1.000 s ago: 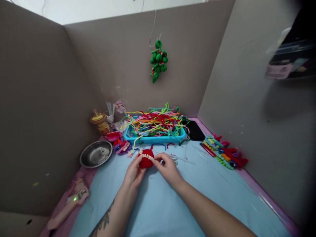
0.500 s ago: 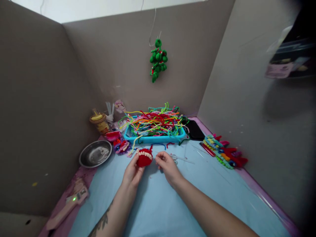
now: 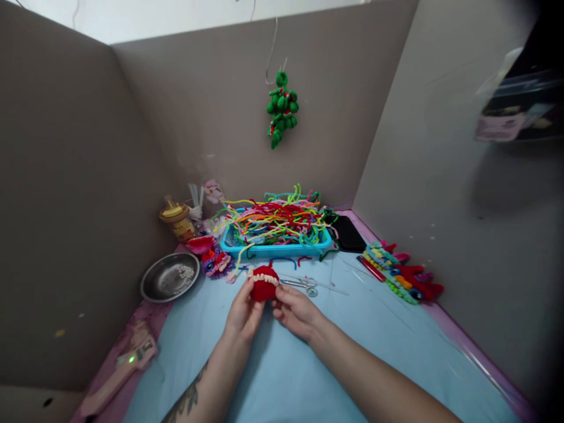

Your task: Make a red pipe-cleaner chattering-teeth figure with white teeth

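A round red crocheted piece point(image 3: 265, 291) with a cream scalloped band across it is held up over the blue cloth point(image 3: 282, 376). My left hand point(image 3: 243, 308) grips its left side, fingers closed around the edge. At its right edge, my right hand point(image 3: 294, 308) pinches the rim between thumb and forefinger, the other fingers curled below. Whether a needle or thread is also in that pinch cannot be made out. Just beyond my right hand lie scissors point(image 3: 304, 285) and a thin pale rod point(image 3: 331, 288).
Behind stands a blue tray point(image 3: 282, 251) heaped with coloured yarn ends. To the left are a metal bowl point(image 3: 154, 281) holding small white bits and a pink glue gun point(image 3: 126, 370). On the right lie crocheted pieces point(image 3: 399, 273) and a black phone-like slab point(image 3: 348, 233). Green crochet point(image 3: 282, 108) hangs above.
My right hand has come in to the red piece's right edge, where before it was a little apart. The red piece and left hand have shifted slightly right, and the scissors show more fully.
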A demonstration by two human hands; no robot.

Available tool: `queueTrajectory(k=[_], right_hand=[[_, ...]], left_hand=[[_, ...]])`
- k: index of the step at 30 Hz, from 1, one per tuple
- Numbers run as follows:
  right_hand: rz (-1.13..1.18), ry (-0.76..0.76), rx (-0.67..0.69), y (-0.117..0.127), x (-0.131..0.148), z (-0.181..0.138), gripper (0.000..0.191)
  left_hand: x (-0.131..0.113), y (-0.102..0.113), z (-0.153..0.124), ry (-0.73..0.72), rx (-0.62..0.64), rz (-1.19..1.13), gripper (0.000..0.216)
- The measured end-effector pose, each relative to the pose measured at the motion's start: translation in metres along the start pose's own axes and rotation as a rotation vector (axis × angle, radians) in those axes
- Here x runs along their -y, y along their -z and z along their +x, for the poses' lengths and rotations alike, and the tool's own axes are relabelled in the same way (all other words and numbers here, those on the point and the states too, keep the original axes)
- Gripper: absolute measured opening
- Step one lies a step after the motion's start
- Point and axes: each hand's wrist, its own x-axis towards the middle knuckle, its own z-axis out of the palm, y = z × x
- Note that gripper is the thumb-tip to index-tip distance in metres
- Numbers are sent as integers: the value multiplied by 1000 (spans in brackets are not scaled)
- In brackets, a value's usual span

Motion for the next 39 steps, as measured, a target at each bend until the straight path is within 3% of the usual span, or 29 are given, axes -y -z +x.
queueTrajectory(k=[16,25,32,39], right_hand=[[97,3,-79,0,-5,3,26],[104,-77,-56,-6,2,-4,31],[-184,219,-206,-2,2,-1,48],[-120,239,-299,4,9,3,40]], left_hand=[[4,2,-1,-1,39,14,34],[3,10,3,-114,93,82,31],[5,12,-3,-251,180,217,53],[4,10,-6,-142,259,257,53]])
